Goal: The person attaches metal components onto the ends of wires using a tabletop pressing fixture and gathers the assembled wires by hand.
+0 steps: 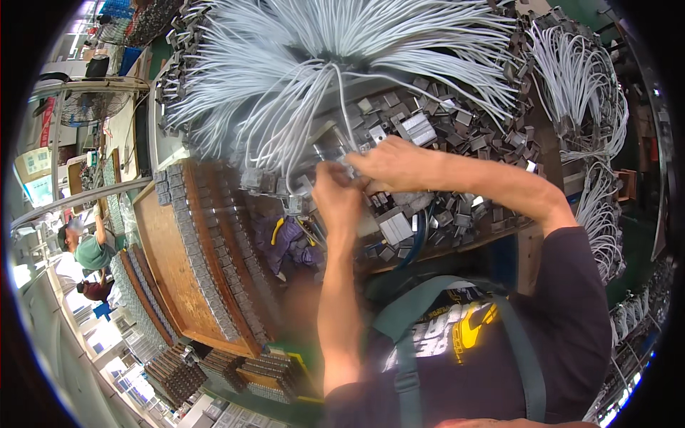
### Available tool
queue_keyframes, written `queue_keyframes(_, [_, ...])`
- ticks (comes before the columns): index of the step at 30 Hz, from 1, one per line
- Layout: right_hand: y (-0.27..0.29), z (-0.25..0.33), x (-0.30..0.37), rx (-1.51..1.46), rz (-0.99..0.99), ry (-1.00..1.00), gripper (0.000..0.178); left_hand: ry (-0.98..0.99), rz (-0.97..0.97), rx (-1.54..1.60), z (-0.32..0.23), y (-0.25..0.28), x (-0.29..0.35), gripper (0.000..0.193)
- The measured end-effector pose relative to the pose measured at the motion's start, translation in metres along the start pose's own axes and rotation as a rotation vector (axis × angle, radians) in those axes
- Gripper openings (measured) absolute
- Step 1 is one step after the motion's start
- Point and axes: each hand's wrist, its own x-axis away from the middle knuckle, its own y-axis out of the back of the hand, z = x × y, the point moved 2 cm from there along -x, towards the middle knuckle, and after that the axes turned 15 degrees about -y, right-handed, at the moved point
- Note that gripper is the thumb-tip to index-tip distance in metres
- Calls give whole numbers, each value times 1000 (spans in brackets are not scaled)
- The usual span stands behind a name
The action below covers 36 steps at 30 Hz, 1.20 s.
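My left hand point(336, 191) and my right hand point(391, 165) meet over the workbench, fingers closed and almost touching. One white cable point(343, 100) comes down from a big fanned bundle of white cables point(342, 36) to the fingertips of my right hand, which pinch its lower end. Whatever the left fingers grip is hidden by the hand. Silvery metal blocks point(417, 129) lie just beyond my right hand, and another metal block point(396, 227) is below its wrist. Many small metal pieces point(464, 146) are heaped about on the right.
Left of the bench, wooden boards point(171, 264) carry rows of grey metal parts point(207, 250). A purple cloth point(285, 242) with yellow-handled tools lies near my left forearm. More white cables point(571, 78) hang at the right. A person in green point(93, 250) works at far left.
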Motion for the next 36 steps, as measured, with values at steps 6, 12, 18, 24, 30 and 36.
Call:
queue_keyframes(6, [63, -54, 58, 18, -490, -548, 25, 26, -52, 19, 5, 6, 3, 42])
queue_keyframes(12, [16, -137, 77, 292, -483, -564, 9, -152, -38, -101, 5, 22, 15, 48])
queue_keyframes(18, [14, -160, 116, -321, -612, -624, 25, -266, -398, -100, -47, 147, 88, 36])
queue_keyframes(24, [44, -27, 95, -840, -309, -570, 35, 91, -851, -448, 5, 319, 191, 62])
queue_keyframes(30, [67, -24, 74, -800, 375, -418, 34, 368, -669, 172, 83, 363, 231, 79])
queue_keyframes(36, [52, -41, 83, -260, 262, -205, 38, 389, -596, 160, 106, 366, 229, 64])
